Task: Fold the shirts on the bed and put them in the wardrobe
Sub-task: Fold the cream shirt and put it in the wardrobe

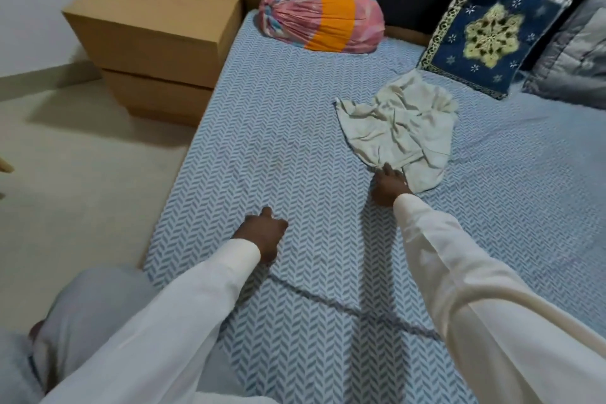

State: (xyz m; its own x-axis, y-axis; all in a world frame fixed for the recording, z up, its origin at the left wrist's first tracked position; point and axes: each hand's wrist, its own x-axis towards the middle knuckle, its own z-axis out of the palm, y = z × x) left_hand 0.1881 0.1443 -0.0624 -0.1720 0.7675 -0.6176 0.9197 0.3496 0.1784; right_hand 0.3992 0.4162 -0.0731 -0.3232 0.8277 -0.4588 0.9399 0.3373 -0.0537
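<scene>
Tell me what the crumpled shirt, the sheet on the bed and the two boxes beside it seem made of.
The shirt looks like thin, matte woven cloth, maybe cotton: it creases sharply. The sheet looks like soft printed fabric, lightly wrinkled. The boxes look like plain brown cardboard: dull, crisp folded edges.

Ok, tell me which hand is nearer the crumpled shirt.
Right. The right hand touches the near edge of the crumpled shirt; the left hand rests on the bedsheet, left of it and nearer the person.

Pale grey-white shirt (398, 128), crumpled and unfolded, on blue herringbone bed (278, 141), below the patterned cushion (488, 29)
</scene>
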